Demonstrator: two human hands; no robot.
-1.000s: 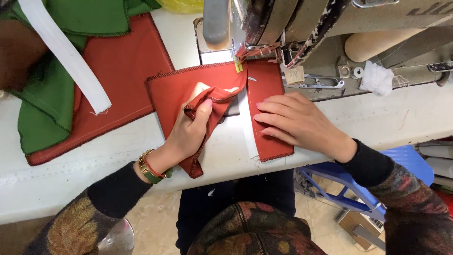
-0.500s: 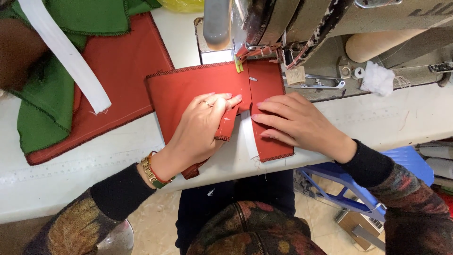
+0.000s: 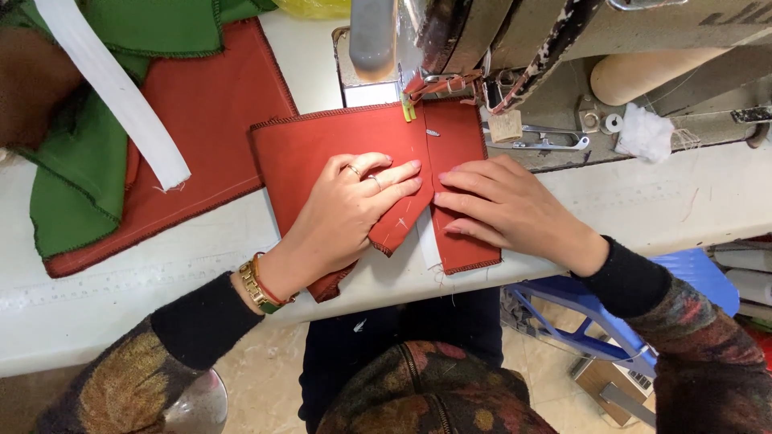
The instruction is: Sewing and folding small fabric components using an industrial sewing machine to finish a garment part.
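Here the left hand (image 3: 346,210) lies flat, palm down, on a rust-red fabric piece (image 3: 322,153) spread on the sewing table (image 3: 121,297). Its fingers are stretched out and close together, gripping nothing, only pressing the cloth, with the fingertips pointing toward the seam line in the middle. The right hand (image 3: 503,207) rests just beside it, also flat and open, its fingers pressing the narrower right-hand flap of the same fabric; the two sets of fingertips nearly meet over a strip of white (image 3: 428,241) that shows between the red edges.

The fabric sits at the near edge of the table, its lower corner hanging slightly over that edge, while its far edge runs up under the presser foot (image 3: 418,92) of the sewing machine (image 3: 563,56) at the back of the table.

To the left lies a larger piece of red cloth (image 3: 217,112), partly under green fabric (image 3: 80,185) — a white band (image 3: 112,88) is laid across both. On the right of the table, by the machine body, sits a small tuft of white fluff (image 3: 643,133). Below the table's near edge a blue stool (image 3: 635,321) shows.
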